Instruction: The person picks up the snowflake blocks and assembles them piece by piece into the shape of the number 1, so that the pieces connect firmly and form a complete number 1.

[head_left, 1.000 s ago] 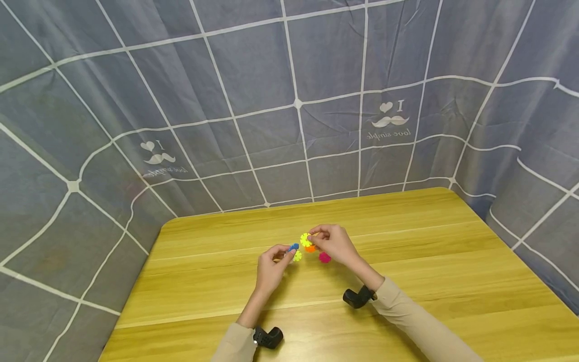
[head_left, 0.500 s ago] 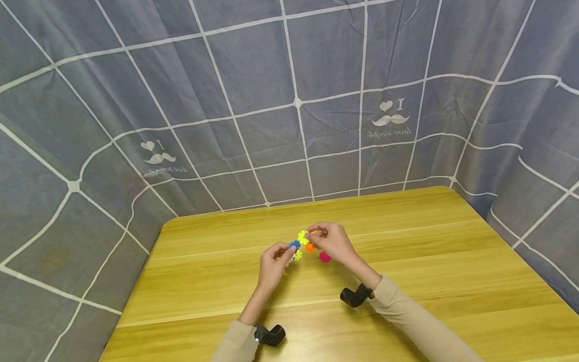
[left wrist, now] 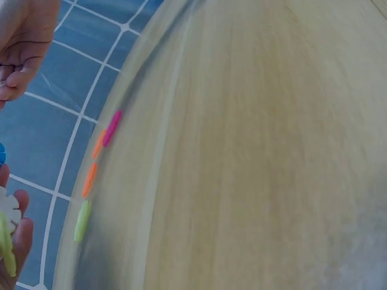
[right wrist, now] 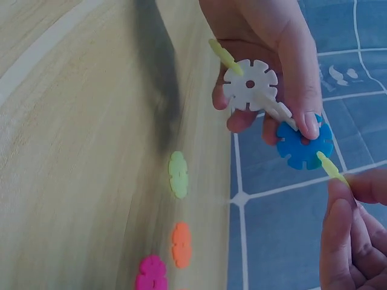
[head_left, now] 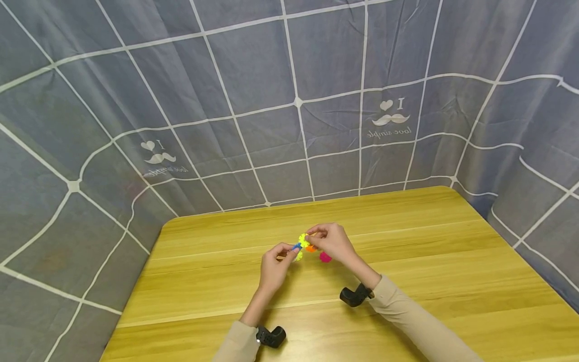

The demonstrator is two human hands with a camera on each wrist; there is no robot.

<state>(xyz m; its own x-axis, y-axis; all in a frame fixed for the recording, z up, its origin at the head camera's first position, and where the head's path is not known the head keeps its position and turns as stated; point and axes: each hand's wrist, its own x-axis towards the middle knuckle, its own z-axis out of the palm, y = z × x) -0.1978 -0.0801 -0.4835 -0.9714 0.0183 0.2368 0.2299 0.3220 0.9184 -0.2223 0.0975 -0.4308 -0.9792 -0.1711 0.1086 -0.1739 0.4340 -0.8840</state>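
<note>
My left hand (head_left: 273,269) grips a small chain of notched snowflake discs, its thumb on the blue disc (right wrist: 296,154). White discs (right wrist: 242,93) and a yellow disc (right wrist: 225,56) are joined on behind the blue one. Between thumb and finger, my right hand (head_left: 335,244) pinches another yellow disc (right wrist: 329,166). In the right wrist view this disc stands edge-on, its tip right at the blue disc's rim. At the left edge of the left wrist view, only part of the chain shows, with the white disc (left wrist: 8,208) against the fingers.
Below the hands, loose discs lie flat on the wooden table (head_left: 217,281): a yellow-green disc (right wrist: 178,175), orange discs (left wrist: 90,180) and a magenta disc (head_left: 325,257). A grey checked curtain (head_left: 258,75) hangs behind the table.
My left hand has shifted slightly right, and the blue disc has turned from face-on to nearly edge-on. The right hand has brought its yellow disc left, against the blue one.
</note>
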